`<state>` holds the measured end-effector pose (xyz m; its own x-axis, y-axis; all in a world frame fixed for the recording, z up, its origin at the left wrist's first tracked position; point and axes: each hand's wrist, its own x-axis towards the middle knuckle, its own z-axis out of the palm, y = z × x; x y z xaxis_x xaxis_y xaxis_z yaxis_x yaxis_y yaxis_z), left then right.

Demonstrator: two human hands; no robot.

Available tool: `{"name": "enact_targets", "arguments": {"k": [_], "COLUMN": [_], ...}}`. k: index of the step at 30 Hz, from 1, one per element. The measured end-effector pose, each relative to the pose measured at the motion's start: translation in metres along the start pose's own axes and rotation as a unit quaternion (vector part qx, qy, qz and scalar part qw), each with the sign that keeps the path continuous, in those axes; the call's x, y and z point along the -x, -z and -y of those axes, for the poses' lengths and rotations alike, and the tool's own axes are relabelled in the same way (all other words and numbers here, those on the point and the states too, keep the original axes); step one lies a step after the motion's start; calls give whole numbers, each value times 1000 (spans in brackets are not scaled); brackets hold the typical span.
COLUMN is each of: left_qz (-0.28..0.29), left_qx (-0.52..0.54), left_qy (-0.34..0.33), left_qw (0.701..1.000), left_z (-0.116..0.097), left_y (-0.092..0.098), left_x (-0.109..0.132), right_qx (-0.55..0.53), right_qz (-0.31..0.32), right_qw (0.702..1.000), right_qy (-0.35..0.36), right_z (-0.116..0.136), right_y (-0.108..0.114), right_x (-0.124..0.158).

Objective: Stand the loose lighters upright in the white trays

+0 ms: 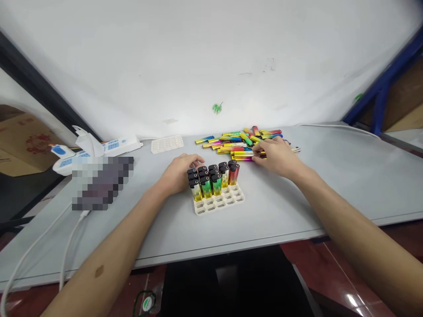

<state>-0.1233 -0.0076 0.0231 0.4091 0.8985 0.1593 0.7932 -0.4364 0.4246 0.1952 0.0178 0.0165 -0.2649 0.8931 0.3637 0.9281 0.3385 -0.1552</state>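
A white slotted tray (220,203) stands on the table in front of me, with several lighters (206,187) upright in its rear and left slots. These have black tops and shiny silver, green, yellow or red bodies. My left hand (181,172) rests at the tray's rear left, fingers loosely stretched and partly hidden behind the lighters. Beyond the tray to the right lies a heap of metallic multicoloured lighters (228,139). At its near right edge, my right hand (276,156) has its thumb and fingers around the end of a gold lighter (243,153).
Another white slotted tray (167,144) lies flat near the wall. On the left are a white power strip (124,144) with plugs and a pixelated dark object (105,182) with a white cable (71,237). A cardboard box (26,143) stands at far left, a blue frame (383,97) at right.
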Motion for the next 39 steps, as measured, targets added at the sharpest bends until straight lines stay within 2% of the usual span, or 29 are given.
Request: {"name": "enact_targets", "arguments": {"k": [3,7,12,15,19,24,29,33,39], "left_qz": [0,-2,2,6,7,1,2,4,4], "left_qx": [-2,-6,-7,-12,-11,-15,-20,-19,-27], "left_qy": [8,6,3,5,4,-4,-10,-7,-10], "left_qw": [1000,1000,1000,1000,1000,1000,1000,1000,1000], "left_z": [0,1,0,-2,-3,-1,-1,-2,-4], "left_y": [0,-1,0,0,0,0,0,0,1], "left_x": [0,0,0,0,0,0,0,0,0], "right_qx": [-54,-216,-436,-513,-540,-514,-518,-517,-575], "right_qz": [-1,-8,3,22,59,98,94,100,123], "right_qw": [998,974,897,853,833,844,839,842,802], "right_qy": [-19,-65,-65,-92,-107,-119,-138,-120,-106], "right_z": [4,14,23,29,38,43,44,46,48], "right_y": [6,16,20,18,14,9,11,14,10], "right_x": [-1,0,2,3,5,5,5,6,9]}}
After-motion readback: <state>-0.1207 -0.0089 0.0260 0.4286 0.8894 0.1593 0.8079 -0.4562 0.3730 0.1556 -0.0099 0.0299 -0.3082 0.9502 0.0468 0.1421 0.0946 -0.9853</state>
